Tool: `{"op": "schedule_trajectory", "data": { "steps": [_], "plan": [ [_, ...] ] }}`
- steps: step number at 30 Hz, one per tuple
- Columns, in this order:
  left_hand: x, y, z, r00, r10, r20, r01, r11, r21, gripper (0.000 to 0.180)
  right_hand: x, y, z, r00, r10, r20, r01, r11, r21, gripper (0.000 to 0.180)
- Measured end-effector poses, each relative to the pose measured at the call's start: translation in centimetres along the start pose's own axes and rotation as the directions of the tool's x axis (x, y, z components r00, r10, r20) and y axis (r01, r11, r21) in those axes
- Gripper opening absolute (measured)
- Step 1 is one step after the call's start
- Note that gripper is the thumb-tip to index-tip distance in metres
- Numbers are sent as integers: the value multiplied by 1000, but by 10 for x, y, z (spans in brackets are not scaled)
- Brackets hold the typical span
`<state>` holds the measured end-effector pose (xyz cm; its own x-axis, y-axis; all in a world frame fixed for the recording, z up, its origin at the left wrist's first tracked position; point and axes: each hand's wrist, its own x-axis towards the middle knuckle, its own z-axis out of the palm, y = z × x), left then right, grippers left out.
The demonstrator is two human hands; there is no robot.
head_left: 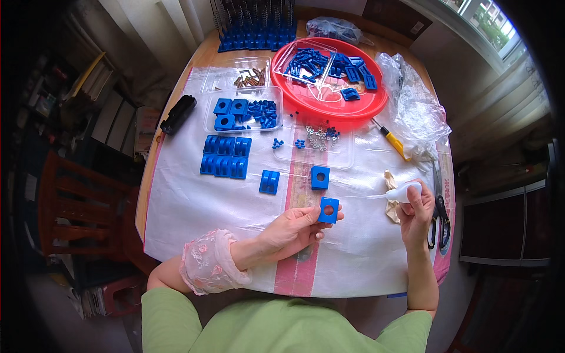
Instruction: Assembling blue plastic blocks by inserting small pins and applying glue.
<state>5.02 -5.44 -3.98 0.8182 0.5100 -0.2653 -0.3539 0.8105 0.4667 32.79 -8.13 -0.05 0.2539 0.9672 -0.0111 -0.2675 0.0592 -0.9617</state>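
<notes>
Between the thumb and fingers of my left hand (292,230) is a blue square plastic block (329,210) with a round hole through its face. My right hand (415,213) is closed around a white squeeze bottle (402,192). Its long thin nozzle points left, the tip near the top edge of the held block; whether they touch I cannot tell. Just beyond, a second holed block (319,177) lies on the white sheet. Left of that lies a single blue piece with two raised ridges (269,182). A crumpled beige cloth (390,206) lies behind the bottle.
Assembled blue ridged pieces (225,157) stand in rows at left. Clear trays hold blue parts (262,114), brass-coloured pins (251,77) and small rings (321,136). Behind sits a red basin (329,112). At right lie a yellow-handled screwdriver (395,143), scissors (440,217) and plastic bags (412,112).
</notes>
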Motion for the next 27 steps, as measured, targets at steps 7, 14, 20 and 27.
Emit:
{"op": "schedule_trajectory", "data": {
  "steps": [7, 14, 20, 27],
  "plan": [
    [0, 0, 0, 1000, 5, 1, -5, 1000, -2, 46, -1, 0, 0, 999, -38, -1, 38, 999, -28, 22],
    [0, 1, 0, 1000, -3, -3, 3, 1000, 22, 46, -2, -1, 1, 998, -64, -18, 63, 997, -39, 22],
    [-1, 1, 1, 1000, -13, 2, 13, 1000, 17, 46, -2, -1, -1, 998, -66, -10, 65, 997, -37, 22],
    [-1, 1, 1, 1000, -14, 2, 14, 1000, 17, 45, -2, 1, -3, 997, -68, -19, 68, 997, -39, 22]
  ]
}}
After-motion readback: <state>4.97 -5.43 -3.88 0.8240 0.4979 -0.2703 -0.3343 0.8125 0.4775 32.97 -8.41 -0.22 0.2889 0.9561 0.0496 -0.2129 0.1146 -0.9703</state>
